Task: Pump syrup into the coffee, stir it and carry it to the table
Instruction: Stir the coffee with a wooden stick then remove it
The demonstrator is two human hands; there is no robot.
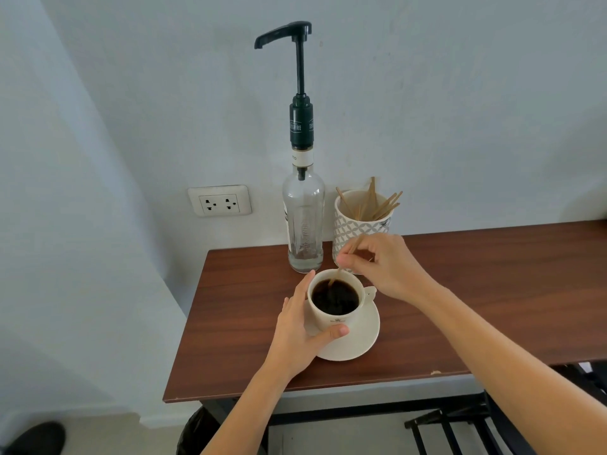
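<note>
stirring | our left hand wraps the cup, right hand pinches the stick dipped inside | risk: brisk stirring slops coffee onto the saucer under the cup

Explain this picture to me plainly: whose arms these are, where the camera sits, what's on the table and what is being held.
The camera is worn on a person's head and looks down, so the two bare arms are the wearer's own. The left hand steadies a white cup of black coffee standing on a saucer. The right hand pinches a wooden stir stick dipped into the coffee. Behind, on the brown table, stand a clear syrup bottle with a tall black pump and a patterned pot of spare sticks. A wall socket is at left.
</note>
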